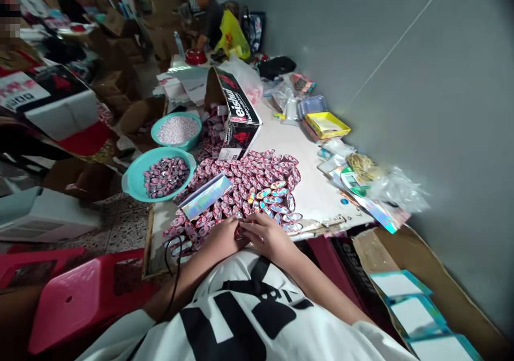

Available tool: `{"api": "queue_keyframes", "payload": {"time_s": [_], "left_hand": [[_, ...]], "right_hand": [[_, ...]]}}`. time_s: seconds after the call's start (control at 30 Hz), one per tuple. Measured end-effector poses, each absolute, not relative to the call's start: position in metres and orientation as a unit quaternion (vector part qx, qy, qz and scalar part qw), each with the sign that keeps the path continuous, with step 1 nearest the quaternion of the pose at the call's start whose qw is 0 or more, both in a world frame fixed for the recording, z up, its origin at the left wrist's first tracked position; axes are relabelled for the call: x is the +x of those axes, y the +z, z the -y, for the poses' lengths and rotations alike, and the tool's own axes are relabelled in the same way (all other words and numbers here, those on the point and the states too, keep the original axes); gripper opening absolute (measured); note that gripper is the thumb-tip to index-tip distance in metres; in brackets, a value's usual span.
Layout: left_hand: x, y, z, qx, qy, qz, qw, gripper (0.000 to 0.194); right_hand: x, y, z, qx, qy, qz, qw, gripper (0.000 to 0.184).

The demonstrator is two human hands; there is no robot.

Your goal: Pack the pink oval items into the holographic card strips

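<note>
Both my hands meet at the near edge of the table, right against my body. My left hand and my right hand have their fingers curled together around a small pink badge, mostly hidden between them. Just beyond them lies a wide spread of pink and holographic round badges. A shiny holographic packet lies on top of that spread to the left.
Two teal bowls sit at the left, the nearer one with dark badges, the farther one with pale pieces. An open printed carton stands behind the spread. A yellow tray, bags, a pink stool, another person at the back.
</note>
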State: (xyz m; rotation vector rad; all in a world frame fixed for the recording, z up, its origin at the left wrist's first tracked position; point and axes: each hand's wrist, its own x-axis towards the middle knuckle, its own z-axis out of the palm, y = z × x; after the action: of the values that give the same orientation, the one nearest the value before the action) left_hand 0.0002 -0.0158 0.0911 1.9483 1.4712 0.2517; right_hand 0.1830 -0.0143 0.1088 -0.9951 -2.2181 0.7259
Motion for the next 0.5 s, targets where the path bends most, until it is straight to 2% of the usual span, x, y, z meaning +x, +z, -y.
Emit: {"api": "queue_keyframes", "payload": {"time_s": [0.2, 0.5], "left_hand": [[0.0, 0.09, 0.008, 0.765, 0.105, -0.532, 0.347, 0.031], [0.005, 0.094, 0.007, 0.79, 0.071, -0.518, 0.32, 0.021]], "right_hand": [[0.185, 0.102, 0.016, -0.383, 0.241, 0.833, 0.318, 0.022], [0.185, 0.096, 0.017, -0.413, 0.333, 0.782, 0.328, 0.014]]}}
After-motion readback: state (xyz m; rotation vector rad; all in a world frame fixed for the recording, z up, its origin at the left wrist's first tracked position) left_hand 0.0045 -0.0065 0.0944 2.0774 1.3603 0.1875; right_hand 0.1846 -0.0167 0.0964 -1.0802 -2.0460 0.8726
